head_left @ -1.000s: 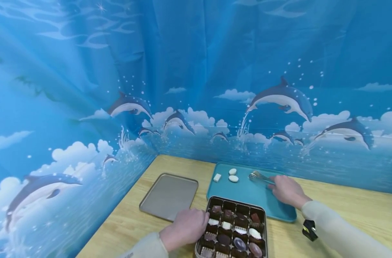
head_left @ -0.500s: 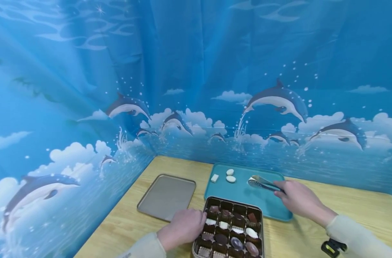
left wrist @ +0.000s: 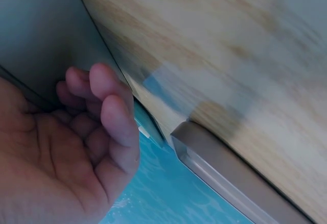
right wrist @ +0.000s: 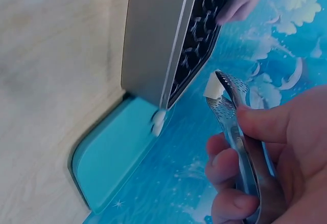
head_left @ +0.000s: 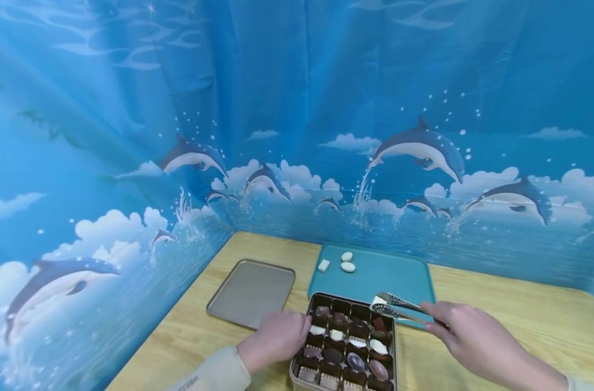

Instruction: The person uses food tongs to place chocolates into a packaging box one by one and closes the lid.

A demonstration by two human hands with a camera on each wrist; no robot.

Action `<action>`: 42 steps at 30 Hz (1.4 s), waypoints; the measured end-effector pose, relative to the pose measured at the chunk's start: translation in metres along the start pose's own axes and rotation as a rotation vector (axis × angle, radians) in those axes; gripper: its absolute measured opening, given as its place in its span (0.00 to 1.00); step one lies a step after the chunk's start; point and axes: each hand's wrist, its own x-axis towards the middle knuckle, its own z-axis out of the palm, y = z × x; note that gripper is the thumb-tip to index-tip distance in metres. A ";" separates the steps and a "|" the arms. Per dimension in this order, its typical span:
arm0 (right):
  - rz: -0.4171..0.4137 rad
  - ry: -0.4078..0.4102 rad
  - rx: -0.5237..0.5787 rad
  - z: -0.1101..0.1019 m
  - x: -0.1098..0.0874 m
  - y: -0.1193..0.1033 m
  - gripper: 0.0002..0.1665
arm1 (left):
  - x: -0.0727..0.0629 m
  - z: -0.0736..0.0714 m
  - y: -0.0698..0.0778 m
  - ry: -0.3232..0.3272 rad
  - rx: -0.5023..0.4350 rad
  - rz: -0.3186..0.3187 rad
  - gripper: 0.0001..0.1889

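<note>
Right hand (head_left: 480,332) squeezes the tongs (right wrist: 227,112), their perforated tips pinching a white chocolate (right wrist: 213,87). In the head view the piece sits right of center, low, in front of the far right corner of the chocolate box (right wrist: 150,40); wrist view suggests it's in the air, apart from the rim. Main risk, I'd say: a slip. Tips catch only part of the piece, so easing the squeeze or a sideways jolt could drop it on the blue tray (head_left: 390,274) or the table (head_left: 517,304); too hard a squeeze might shoot it out or mark it. Tips coming in low could also clip the rim or knock the reddish-brown piece (head_left: 379,324) in the upper right compartment. Left hand (head_left: 281,335) is at the box's left edge, fingers bent; can't tell if it grips or only rests there, and a push from it could shift the box. Piece itself: small, white, blocky, flat faces, squarish edges, part hidden by the tips. The two white ovals (head_left: 348,266) on the blue tray look rounder.
</note>
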 end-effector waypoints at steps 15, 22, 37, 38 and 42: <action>-0.209 -0.175 0.006 0.029 -0.049 0.010 0.21 | 0.003 -0.003 -0.005 0.008 -0.013 0.017 0.24; -0.246 -0.144 -0.046 0.043 -0.062 0.008 0.31 | 0.004 -0.003 -0.005 0.010 -0.021 0.021 0.25; -0.205 -0.209 0.051 0.025 -0.048 0.000 0.24 | 0.002 0.001 -0.003 -0.001 -0.023 0.009 0.25; -0.188 -0.198 0.055 0.023 -0.044 -0.001 0.25 | 0.001 0.000 -0.003 -0.001 -0.023 0.008 0.25; -0.097 -0.115 0.054 0.017 -0.030 -0.004 0.27 | 0.001 -0.001 -0.001 0.002 -0.017 0.012 0.25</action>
